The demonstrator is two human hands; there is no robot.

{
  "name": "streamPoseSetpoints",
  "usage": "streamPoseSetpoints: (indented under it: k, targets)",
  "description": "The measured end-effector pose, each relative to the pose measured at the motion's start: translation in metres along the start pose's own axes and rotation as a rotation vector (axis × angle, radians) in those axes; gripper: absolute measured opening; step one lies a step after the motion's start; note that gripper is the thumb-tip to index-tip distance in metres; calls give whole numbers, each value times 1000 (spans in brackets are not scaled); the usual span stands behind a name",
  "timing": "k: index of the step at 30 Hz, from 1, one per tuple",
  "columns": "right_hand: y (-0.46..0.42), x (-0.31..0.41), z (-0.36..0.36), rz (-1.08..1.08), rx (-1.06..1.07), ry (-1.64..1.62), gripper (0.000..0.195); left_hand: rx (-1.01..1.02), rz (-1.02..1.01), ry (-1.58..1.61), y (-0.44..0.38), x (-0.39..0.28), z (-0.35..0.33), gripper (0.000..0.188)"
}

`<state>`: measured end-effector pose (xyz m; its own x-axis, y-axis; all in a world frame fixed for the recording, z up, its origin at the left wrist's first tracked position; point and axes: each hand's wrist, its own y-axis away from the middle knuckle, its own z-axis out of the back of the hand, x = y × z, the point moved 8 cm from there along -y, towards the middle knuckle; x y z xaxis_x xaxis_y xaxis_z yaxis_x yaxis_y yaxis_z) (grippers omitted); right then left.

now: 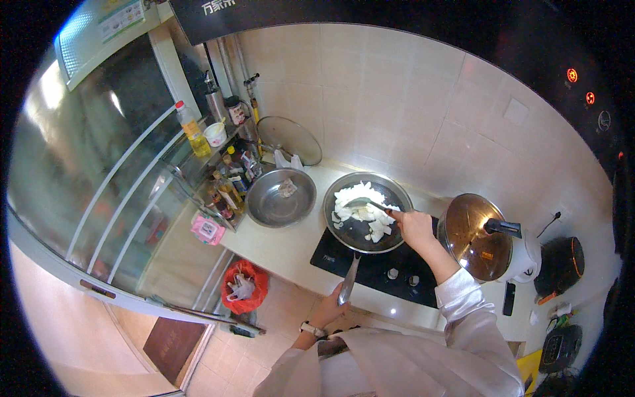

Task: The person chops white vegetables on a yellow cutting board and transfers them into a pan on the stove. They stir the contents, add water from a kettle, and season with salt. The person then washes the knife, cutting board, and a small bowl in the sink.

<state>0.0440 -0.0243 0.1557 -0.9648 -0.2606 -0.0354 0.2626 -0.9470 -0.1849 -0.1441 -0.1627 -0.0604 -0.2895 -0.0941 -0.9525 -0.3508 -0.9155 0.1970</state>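
Observation:
A frying pan [358,244] stands on the black glass cooktop [367,278], holding a heap of white chopped food pieces [364,211]. My left hand [327,310], with a light watch or band at the wrist, grips the pan's metal handle [350,280]. My right hand [416,228] reaches over the pan's right side and holds a spatula [364,201] by its handle. The spatula's head lies among the white pieces. Two knobs show on the cooktop in front of the pan.
Left of the pan sits a metal basin [280,216] with a small lump inside. Beyond it are a rack with several bottles [228,191] and a glass lid [292,141] against the wall. At right stands a pot with a brown glass lid [474,238]. A red-lined bin [258,278] is below.

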Motion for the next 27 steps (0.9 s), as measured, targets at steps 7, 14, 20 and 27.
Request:
streamPoseSetpoints:
  k: [7, 14, 20, 27]
  targets:
    - [3, -28, -80, 128, -26, -20, 48, -10, -14, -10, -2, -12, -4, 67]
    - [46, -53, 49, 68, 113, 152, 38, -87, 16, -51, 1, 11, 4, 67]
    - [55, -62, 10, -2, 150, 189, 30, -5, 65, -53, 1, -13, -1, 67]
    - [8, -91, -15, -350, 222, -64, 24, -9, 65, -92, 8, -21, 10, 65]
